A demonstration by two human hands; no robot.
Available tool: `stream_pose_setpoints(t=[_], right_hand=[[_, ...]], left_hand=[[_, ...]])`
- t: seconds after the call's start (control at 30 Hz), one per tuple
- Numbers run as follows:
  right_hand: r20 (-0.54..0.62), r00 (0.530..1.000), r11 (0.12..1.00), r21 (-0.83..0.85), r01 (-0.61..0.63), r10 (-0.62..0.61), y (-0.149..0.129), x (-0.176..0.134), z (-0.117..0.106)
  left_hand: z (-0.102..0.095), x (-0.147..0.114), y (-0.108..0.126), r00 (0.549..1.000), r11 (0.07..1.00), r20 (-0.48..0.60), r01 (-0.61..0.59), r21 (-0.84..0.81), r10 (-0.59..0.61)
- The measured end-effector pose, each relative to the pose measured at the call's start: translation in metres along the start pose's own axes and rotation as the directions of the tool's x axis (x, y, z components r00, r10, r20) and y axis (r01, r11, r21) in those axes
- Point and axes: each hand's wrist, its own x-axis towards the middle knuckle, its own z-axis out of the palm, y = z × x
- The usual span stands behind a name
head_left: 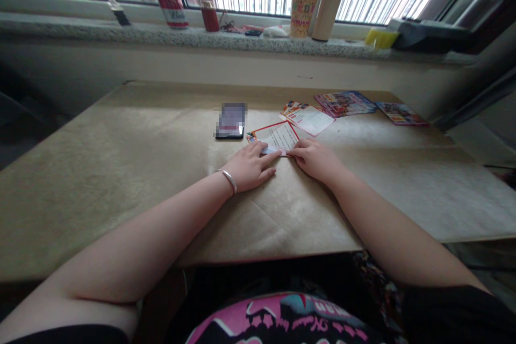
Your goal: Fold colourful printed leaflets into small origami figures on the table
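Observation:
A printed paper card [276, 135] with a red border and lines of text lies on the table in front of me. My left hand [253, 165], with a silver bangle at the wrist, rests flat with fingers spread over the card's lower left edge. At the lower right corner, my right hand [316, 158] has its fingers closed on the card. Just beyond it is another white-and-red card [312, 120], partly over a colourful one. To the left of the card lies a dark phone [231, 121], its screen blurred.
Colourful printed booklets [346, 103] lie at the back right, with another printed piece [402, 113] beside them. Along the granite windowsill [242, 38] stand a red can [171, 7], a red bottle [210, 17], a patterned cup [303, 11] and a cardboard tube [331, 0].

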Motion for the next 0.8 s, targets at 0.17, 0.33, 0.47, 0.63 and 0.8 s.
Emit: stream_pose_setpoints(t=[0.17, 0.33, 0.47, 0.63, 0.8], right_hand=[[0.011, 1.0, 1.0, 0.001, -0.019, 0.019, -0.0001, 0.0003, 0.0004], [0.021, 0.999, 0.999, -0.016, -0.047, 0.047, -0.004, -0.0002, -0.004], [0.035, 0.997, 0.997, -0.018, -0.07, 0.07, -0.0058, -0.0008, -0.0072], [0.036, 0.997, 0.998, -0.012, -0.064, 0.065, -0.0054, -0.0016, -0.0069], [0.024, 0.997, 0.998, -0.013, -0.068, 0.068, -0.0045, -0.0014, -0.0049]], left_hand=[[-0.0015, 0.001, 0.0006, 0.999, 0.999, 0.008, -0.043, 0.014, 0.043], [-0.0053, 0.0004, 0.0046, 1.0, 1.0, 0.023, -0.017, 0.017, 0.016], [-0.0044, 0.0001, 0.0051, 1.0, 1.0, 0.003, -0.012, 0.008, 0.012], [-0.0016, 0.0003, 0.0027, 1.0, 1.0, -0.009, -0.016, 0.0, 0.016], [-0.0014, 0.0004, 0.0038, 1.0, 1.0, 0.002, -0.003, 0.004, 0.003]])
